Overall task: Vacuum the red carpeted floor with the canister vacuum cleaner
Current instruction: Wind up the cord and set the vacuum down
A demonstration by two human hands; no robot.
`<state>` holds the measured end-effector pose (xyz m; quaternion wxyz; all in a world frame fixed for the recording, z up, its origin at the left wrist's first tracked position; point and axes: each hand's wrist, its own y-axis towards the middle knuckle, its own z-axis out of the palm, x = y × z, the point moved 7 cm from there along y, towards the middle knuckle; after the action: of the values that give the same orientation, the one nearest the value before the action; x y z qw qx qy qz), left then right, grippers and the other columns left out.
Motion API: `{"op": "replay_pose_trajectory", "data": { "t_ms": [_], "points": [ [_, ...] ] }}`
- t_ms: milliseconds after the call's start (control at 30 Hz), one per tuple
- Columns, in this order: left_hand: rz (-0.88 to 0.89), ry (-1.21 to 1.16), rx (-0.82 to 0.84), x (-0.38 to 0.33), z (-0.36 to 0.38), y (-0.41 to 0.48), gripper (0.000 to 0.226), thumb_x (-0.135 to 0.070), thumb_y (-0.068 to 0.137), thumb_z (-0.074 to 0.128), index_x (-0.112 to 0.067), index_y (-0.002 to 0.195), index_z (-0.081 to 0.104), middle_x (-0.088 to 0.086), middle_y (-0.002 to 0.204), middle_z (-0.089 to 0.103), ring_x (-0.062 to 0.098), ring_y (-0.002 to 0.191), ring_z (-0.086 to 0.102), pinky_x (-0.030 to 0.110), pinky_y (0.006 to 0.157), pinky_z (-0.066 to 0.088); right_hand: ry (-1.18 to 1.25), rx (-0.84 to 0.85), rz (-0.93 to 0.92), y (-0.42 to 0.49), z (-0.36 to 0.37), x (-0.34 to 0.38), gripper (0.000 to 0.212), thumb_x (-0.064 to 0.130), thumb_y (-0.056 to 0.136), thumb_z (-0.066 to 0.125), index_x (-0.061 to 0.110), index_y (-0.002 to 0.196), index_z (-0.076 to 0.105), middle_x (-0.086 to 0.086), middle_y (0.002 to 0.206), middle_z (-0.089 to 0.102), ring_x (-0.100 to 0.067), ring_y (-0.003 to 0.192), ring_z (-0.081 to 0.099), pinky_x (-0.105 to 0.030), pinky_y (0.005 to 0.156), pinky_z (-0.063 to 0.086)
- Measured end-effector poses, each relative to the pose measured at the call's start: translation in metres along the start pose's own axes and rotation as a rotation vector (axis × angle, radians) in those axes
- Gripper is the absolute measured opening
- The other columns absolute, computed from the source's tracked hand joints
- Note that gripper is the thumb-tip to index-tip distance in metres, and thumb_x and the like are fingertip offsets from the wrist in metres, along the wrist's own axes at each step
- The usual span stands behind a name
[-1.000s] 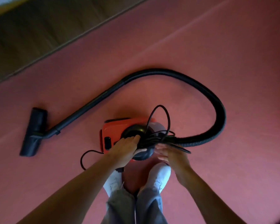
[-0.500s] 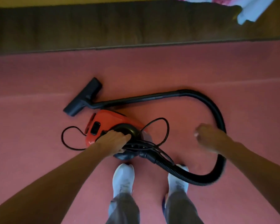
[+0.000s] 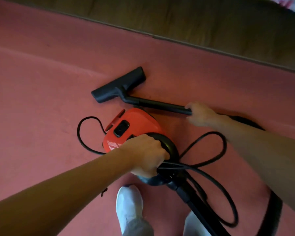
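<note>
A dark wooden strip (image 3: 211, 23) is seen along the far edge of the red carpet (image 3: 41, 82), and loops of black cord (image 3: 82, 133) are strewn around the canister. The glossy red canister vacuum (image 3: 134, 123) is found mid-carpet, its black handle gripped by the left hand (image 3: 146, 154). The rigid black wand (image 3: 157, 103) is clasped by the right hand (image 3: 201, 114), and the flat floor head (image 3: 119, 86) is laid just beyond the canister.

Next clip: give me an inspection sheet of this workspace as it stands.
Surface: red carpet.
Job's things: red canister vacuum cleaner; black floor nozzle on a black rigid wand; black ribbed hose.
Clutter: small dark scrap by a white shoe, unclear.
Hands: left hand grips the canister's black handle; right hand, blurred, fingers curled round the wand.
Cables: black power cord looped on both sides of the canister.
Surroundings: dark wooden strip along the carpet's far edge.
</note>
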<state>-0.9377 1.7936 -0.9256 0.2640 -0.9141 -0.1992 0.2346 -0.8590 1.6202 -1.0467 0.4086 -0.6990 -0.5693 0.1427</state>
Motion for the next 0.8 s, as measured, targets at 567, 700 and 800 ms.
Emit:
{"op": "replay_pose_trajectory", "data": {
  "t_ms": [567,700,800],
  "points": [
    [0.021,-0.023,-0.11,0.007,0.006,0.008,0.012,-0.033,0.079,0.058,-0.023,0.085,0.062,-0.001,0.062,0.042,0.025,0.064,0.04,0.03,0.058,0.031,-0.023,0.088,-0.085,0.026,0.024,-0.027,0.029,0.033,0.098,0.056,0.018,0.12,0.044,-0.011,0.102,0.061,-0.028,0.089,0.059,-0.038,0.073,0.045],
    [-0.041,-0.04,-0.033,0.009,0.007,-0.002,0.016,-0.033,0.081,0.057,-0.021,0.09,0.064,0.004,0.085,0.065,0.028,0.07,0.049,0.031,0.061,0.032,-0.024,-0.031,-0.186,-0.013,-0.029,0.009,0.031,0.038,0.096,0.059,0.021,0.119,0.047,0.003,0.073,0.054,-0.014,0.064,0.052,-0.029,0.055,0.034],
    [-0.07,-0.065,0.01,0.008,0.006,-0.012,0.021,-0.037,0.083,0.056,-0.019,0.091,0.064,0.006,0.088,0.066,0.031,0.076,0.058,0.032,0.063,0.033,-0.113,-0.082,-0.211,-0.042,-0.065,0.042,0.044,0.037,0.087,0.072,0.02,0.122,0.052,0.002,0.083,0.056,-0.022,0.078,0.055,-0.031,0.062,0.041]
  ]
}}
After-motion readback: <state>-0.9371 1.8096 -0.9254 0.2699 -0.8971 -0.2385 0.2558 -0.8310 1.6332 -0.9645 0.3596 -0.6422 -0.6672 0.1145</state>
